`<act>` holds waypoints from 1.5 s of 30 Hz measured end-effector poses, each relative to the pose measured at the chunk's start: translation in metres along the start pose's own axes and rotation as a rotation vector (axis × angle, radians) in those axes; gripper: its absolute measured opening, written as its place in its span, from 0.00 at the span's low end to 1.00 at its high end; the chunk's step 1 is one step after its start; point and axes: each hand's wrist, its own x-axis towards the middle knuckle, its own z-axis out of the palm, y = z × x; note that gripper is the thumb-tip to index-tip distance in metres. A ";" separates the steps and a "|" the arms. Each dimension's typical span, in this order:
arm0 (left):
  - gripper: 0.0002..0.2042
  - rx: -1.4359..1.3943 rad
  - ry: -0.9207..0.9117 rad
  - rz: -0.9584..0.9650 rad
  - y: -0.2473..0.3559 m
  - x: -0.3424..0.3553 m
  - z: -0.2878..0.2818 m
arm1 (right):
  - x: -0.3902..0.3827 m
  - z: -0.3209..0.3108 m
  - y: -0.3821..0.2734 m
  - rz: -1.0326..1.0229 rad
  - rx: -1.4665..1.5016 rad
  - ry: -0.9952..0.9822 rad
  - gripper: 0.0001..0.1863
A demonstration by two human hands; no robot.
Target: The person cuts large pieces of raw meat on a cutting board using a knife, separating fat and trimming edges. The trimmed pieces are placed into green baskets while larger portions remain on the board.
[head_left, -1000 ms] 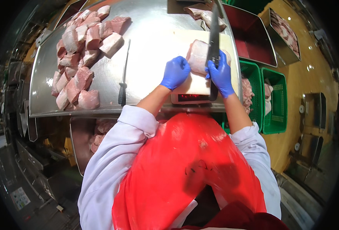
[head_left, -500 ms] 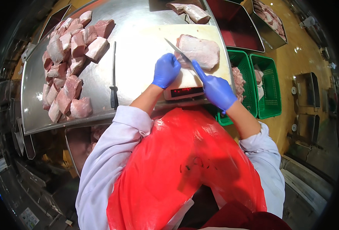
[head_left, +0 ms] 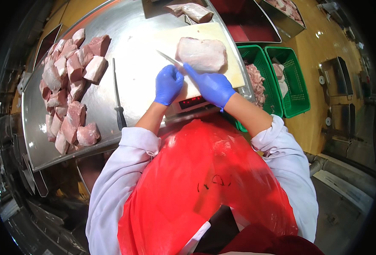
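My right hand (head_left: 215,88), in a blue glove, grips a knife by its blue handle, forefinger stretched along it. The knife's blade (head_left: 168,58) points up and left, past the left edge of a thick pale slab of meat (head_left: 202,54). That slab lies flat on a white cutting board (head_left: 234,70). Beside the knife, my left hand (head_left: 169,85), also gloved in blue, is closed in a fist. Whatever it may hold is hidden by its fingers. A scale with a red lit display (head_left: 192,102) sits at the board's near edge.
Several meat chunks (head_left: 75,112) are piled on the left of the steel table (head_left: 37,146). A sharpening steel (head_left: 117,95) lies between pile and board. More meat (head_left: 196,12) rests at the far edge. Green baskets (head_left: 298,78) with meat and a red-lined bin (head_left: 249,23) stand right.
The knife has moved left off the slab's top, and my right hand has come closer to my left fist. The whole view has shifted slightly.
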 end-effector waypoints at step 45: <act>0.26 0.070 0.005 0.219 -0.047 0.010 -0.049 | 0.021 -0.011 0.052 -0.050 0.499 0.684 0.37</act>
